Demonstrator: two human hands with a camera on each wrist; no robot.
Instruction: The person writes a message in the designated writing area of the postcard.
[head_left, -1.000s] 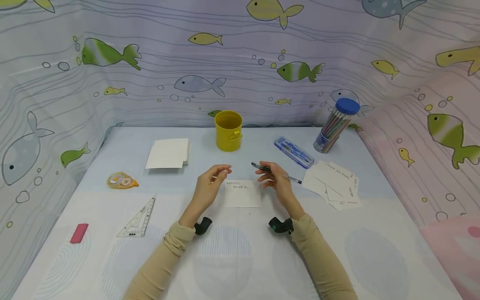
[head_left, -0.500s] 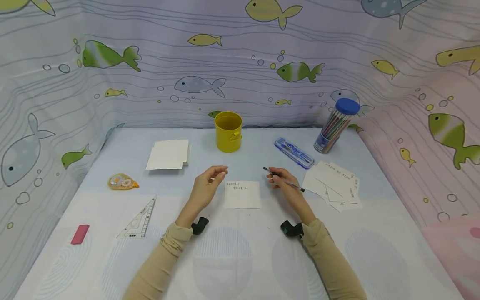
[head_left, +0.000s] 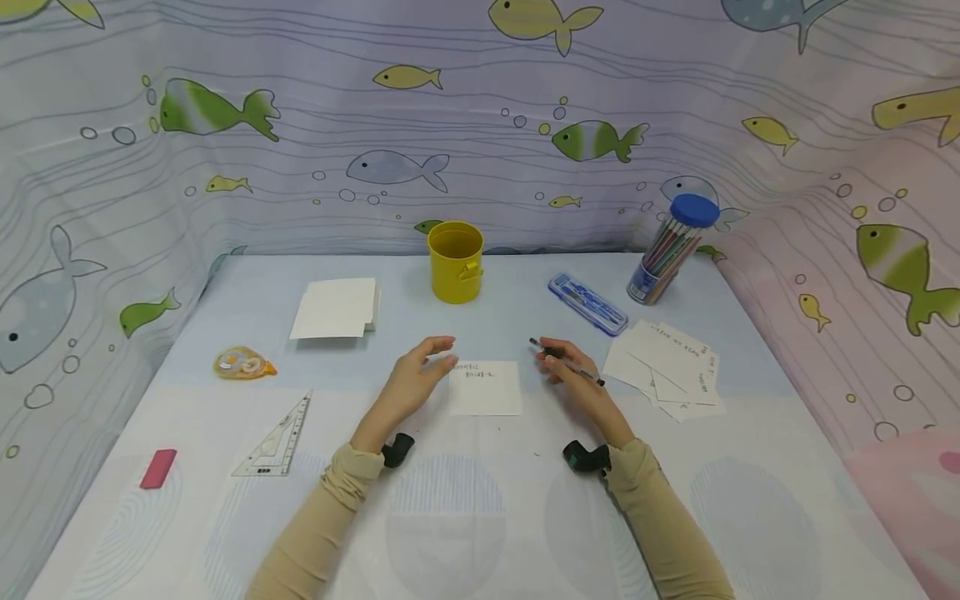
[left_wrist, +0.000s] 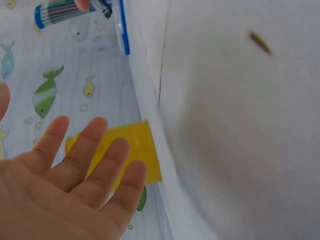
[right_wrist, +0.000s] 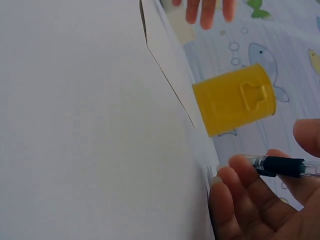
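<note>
A small white card (head_left: 485,388) with a line of writing lies flat at the table's middle. My left hand (head_left: 420,371) hovers at the card's left edge with relaxed fingers (left_wrist: 95,160), holding nothing. My right hand (head_left: 567,373) is just right of the card and grips a black pen (head_left: 566,362), seen also in the right wrist view as a pen (right_wrist: 282,166) across the fingers. The pen's tip points toward a spread pile of written cards (head_left: 667,367) on the right.
A yellow cup (head_left: 455,261) stands behind the card. A stack of blank cards (head_left: 335,308), correction tape (head_left: 242,363), a set square (head_left: 279,433) and a pink eraser (head_left: 158,467) lie left. A blue pencil case (head_left: 587,303) and a tube of coloured pencils (head_left: 671,250) are back right.
My right hand has moved right and down toward the table with the pen. The left hand has dropped slightly closer to the card's edge.
</note>
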